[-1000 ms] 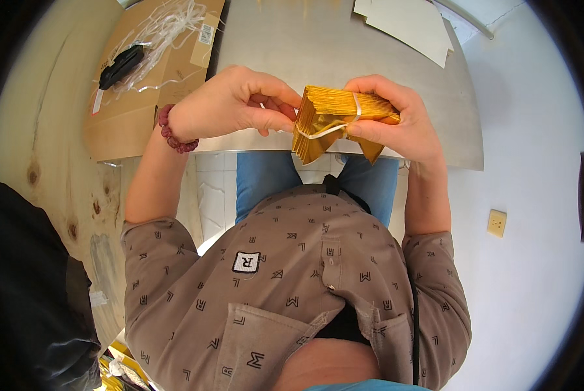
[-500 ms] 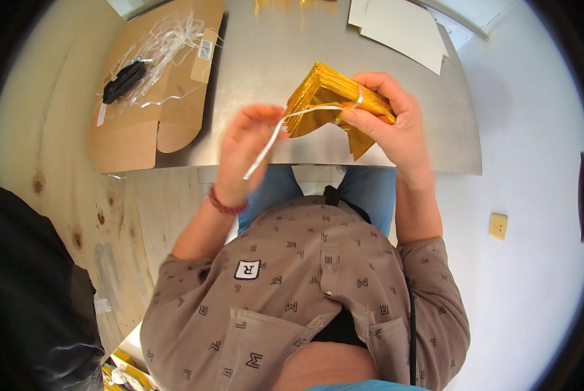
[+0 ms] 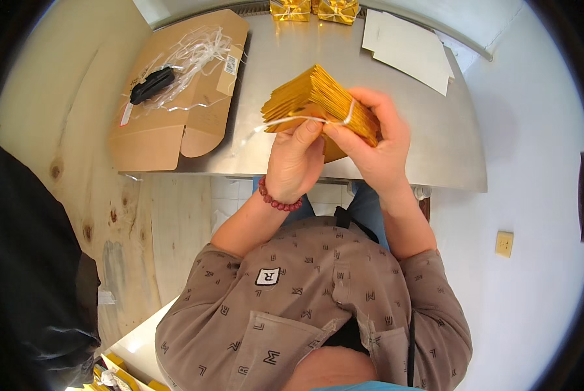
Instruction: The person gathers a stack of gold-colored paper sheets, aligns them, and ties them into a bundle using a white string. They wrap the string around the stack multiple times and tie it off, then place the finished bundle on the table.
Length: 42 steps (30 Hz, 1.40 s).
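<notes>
A thick stack of folded gold foil sheets (image 3: 299, 94) is held up in front of me over the near edge of the table. A narrow white ribbon (image 3: 280, 121) wraps around its right part, and a loose end trails off to the left. My right hand (image 3: 382, 140) grips the stack's right side, fingers behind it and thumb in front by the ribbon. My left hand (image 3: 293, 156) is closed at the stack's lower edge, its thumb pressed on the ribbon beside my right thumb. Its other fingers are mostly hidden behind the foil.
Flattened cardboard (image 3: 207, 133) lies at the left of the steel table (image 3: 259, 72), bearing tangled clear strips (image 3: 204, 52) and a black object (image 3: 152, 85). White sheets (image 3: 412, 52) lie back right. Gold bundles (image 3: 290, 10) stand at the far edge. Black cloth (image 3: 31, 260) hangs left.
My left hand has moved right from the ribbon's loose end to the stack, its thumb now beside my right thumb. The stack has tilted and fanned left. The whole view has shifted slightly.
</notes>
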Tool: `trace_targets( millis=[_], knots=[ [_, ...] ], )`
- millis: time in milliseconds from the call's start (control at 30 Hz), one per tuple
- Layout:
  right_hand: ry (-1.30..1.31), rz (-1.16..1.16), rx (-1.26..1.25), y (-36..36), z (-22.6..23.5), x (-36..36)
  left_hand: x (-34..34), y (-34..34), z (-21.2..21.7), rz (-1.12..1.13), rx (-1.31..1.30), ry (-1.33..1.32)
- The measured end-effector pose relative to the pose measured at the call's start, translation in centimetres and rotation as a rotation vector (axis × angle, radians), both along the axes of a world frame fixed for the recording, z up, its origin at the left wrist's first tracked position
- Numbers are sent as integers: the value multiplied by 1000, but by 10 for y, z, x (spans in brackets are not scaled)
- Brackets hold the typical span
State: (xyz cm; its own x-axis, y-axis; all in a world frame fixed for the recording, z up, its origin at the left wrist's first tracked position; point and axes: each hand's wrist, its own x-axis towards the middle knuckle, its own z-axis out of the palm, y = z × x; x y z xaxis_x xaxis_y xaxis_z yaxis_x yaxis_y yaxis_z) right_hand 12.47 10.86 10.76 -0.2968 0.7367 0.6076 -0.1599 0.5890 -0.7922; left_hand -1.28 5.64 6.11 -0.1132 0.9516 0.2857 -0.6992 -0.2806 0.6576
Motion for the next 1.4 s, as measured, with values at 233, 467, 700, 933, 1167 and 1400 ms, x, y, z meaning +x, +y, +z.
trace_targets(
  millis=[233, 467, 700, 933, 1167, 1400],
  knots=[
    [-14, -121, 97, -8, -15, 3, 6, -6, 4, -4, 30, -28],
    [-88, 80, 133, -20, 0, 53, -3, -30, -1, -424, 41, -169],
    [-133, 435, 133, -44, -30, 52, 10, -89, -34, -714, -364, -148],
    [-123, 496, 43, -69, -46, 55, 4, -103, -48, -824, -442, -69],
    [-168, 544, 12, -73, -45, 60, 8, -104, -39, -814, -579, 9],
    [-178, 532, 16, -76, -43, 60, 14, -105, -30, -712, -545, 27]
  ],
)
